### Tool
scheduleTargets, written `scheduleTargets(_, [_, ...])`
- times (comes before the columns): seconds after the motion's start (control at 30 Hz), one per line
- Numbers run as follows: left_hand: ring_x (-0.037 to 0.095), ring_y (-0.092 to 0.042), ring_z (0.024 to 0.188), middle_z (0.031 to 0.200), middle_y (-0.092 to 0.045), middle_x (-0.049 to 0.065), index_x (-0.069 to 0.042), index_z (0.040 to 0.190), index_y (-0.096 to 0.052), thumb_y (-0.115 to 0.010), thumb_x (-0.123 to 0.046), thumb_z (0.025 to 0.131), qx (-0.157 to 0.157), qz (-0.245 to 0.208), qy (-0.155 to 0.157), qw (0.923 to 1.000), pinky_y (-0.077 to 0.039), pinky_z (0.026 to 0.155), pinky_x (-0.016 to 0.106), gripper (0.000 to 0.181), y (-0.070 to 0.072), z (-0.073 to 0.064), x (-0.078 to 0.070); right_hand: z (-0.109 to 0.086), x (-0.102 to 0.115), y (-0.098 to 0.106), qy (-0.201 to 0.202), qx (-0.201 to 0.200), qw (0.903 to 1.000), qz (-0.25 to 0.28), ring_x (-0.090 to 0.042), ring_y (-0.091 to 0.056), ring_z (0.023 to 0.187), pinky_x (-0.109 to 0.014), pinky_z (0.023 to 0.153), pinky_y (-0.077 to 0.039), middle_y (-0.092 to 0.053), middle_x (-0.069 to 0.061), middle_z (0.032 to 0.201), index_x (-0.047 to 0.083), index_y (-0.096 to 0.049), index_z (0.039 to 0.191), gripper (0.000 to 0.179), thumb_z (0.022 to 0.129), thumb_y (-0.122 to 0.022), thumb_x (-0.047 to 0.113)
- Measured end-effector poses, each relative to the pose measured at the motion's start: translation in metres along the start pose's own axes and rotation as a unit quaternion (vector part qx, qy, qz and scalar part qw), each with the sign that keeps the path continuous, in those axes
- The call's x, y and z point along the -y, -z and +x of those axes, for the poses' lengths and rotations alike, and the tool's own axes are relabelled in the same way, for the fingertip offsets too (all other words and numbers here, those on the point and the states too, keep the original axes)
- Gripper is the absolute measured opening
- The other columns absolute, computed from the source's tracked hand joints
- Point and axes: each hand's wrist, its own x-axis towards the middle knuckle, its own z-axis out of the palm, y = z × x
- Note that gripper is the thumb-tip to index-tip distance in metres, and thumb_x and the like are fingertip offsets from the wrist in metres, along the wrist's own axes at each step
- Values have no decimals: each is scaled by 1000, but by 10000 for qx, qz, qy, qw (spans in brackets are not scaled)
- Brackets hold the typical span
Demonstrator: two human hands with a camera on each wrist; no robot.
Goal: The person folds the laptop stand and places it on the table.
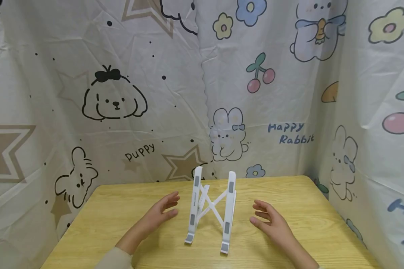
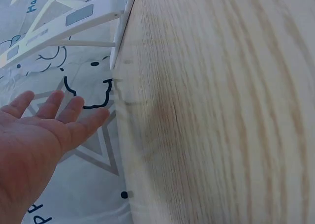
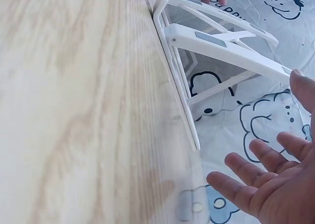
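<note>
A white folding laptop stand (image 1: 228, 213) with grey pads stands unfolded on the wooden table, its two slanted arms joined by an X-shaped brace. To its left is my left hand (image 1: 159, 213), fingers spread loosely and apart from the stand. My right hand (image 1: 270, 222) hovers on the other side, palm turned inward, holding nothing. In the left wrist view the left hand (image 2: 39, 135) shows relaxed fingers below the stand's arm (image 2: 74, 22). The right wrist view has the right hand (image 3: 275, 184) with extended fingers, its thumb overlapping the end of the stand's near arm (image 3: 231, 49).
The light wooden table (image 1: 276, 190) has rounded back corners. Behind and along both sides hangs a pale curtain (image 1: 175, 93) printed with puppies, rabbits, stars and flowers, close to the table's edges.
</note>
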Motion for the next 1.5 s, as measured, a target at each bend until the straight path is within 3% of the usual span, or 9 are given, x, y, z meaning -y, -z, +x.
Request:
scheduleTargets(0.17, [44,-38,145,161,-37,20,-11,162,-27,-61,-31,105,-27,-109,173,9998,-41,116,55,70,-1,4,-1,2,0,-6,-81,-53,9998,186,-36,-62,126,-38,98,-58,-61,-16,139,11,-51,146,65,91,-79,30])
scheduleTargets(0.37, [45,-44,141,156,-40,25,-5,160,-28,-64,-30,103,-45,-504,334,9982,-49,111,42,71,-3,9,2,2,1,-11,-152,-50,9981,597,-32,-67,118,-30,93,-59,-62,-19,136,9,-53,144,60,91,-79,19])
scheduleTargets(0.57, [47,-46,139,154,-41,28,-4,158,-32,-66,-28,102,25,-749,387,9964,-52,108,43,69,-6,15,5,1,2,-16,-239,-48,9958,887,-28,-68,113,-24,88,-58,-64,-19,133,6,-54,143,56,92,-77,11])
scheduleTargets(0.7, [42,-49,136,153,-43,28,-3,157,-34,-67,-29,101,13,-733,406,9965,-54,104,40,70,-9,18,6,1,3,-19,-423,57,9905,1306,-27,-68,112,-29,83,-61,-61,-24,135,4,-53,144,57,92,-77,11])
scheduleTargets(0.83, [35,-54,131,151,-44,28,-3,155,-37,-68,-27,100,-55,-852,435,9954,-54,104,48,67,-10,22,6,4,5,-23,-520,100,9851,1636,-26,-68,110,-38,83,-63,-59,-25,136,4,-52,144,58,92,-77,10])
scheduleTargets(0.93, [35,-55,129,151,-43,30,-2,155,-36,-66,-23,102,-56,-983,437,9942,-53,103,54,65,-11,22,5,5,6,-25,-523,135,9837,1713,-25,-68,110,-42,84,-63,-59,-26,137,2,-51,145,57,93,-75,9])
scheduleTargets(1.13, [40,-53,131,150,-43,31,2,155,-34,-64,-19,103,-56,-1199,534,9913,-54,102,53,63,-14,25,4,3,8,-29,-726,108,9802,1838,-24,-68,108,-43,84,-63,-59,-24,136,2,-51,144,57,94,-75,11])
scheduleTargets(1.5, [31,-59,123,144,-50,30,5,151,-38,-66,-15,101,-88,-1323,605,9893,-56,99,53,60,-21,31,6,6,7,-39,-702,260,9783,1932,-24,-68,107,-43,84,-63,-59,-24,136,0,-50,144,58,94,-76,12])
